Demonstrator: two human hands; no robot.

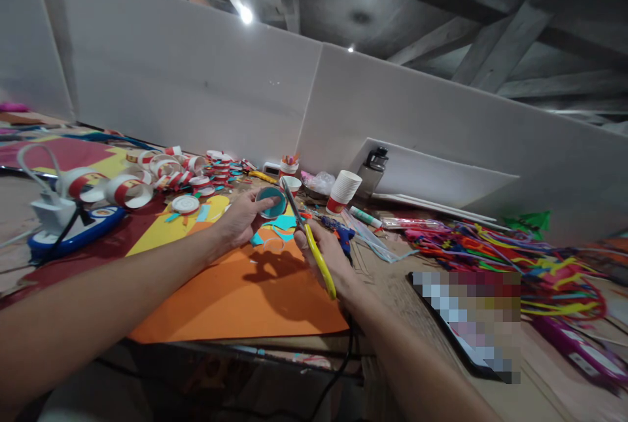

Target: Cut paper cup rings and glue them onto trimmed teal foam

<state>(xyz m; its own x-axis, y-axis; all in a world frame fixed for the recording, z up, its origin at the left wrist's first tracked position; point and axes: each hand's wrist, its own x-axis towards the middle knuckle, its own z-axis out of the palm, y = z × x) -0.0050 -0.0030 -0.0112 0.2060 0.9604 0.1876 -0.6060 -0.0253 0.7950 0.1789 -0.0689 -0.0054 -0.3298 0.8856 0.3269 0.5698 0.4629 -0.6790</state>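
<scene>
My left hand [241,220] pinches a small round piece [271,203], teal inside with a pale rim, that looks like a cut-off paper cup base. In my right hand [326,253] is a pair of scissors [318,258] with yellow handles, its blades pointing up and away beside the round piece. I cannot tell whether the blades touch it. Below both hands lies a sheet of orange paper [235,298], with teal paper scraps [283,222] near its far edge. A white paper cup [291,186] stands just behind the blades.
Cut cup rings [130,192] and red-white cup pieces [220,170] heap at the left. Stacked paper cups [343,192], a dark bottle [371,176] and a blue glue gun [345,235] are beyond my right hand. Pipe cleaners [471,245] and a phone [461,324] lie right.
</scene>
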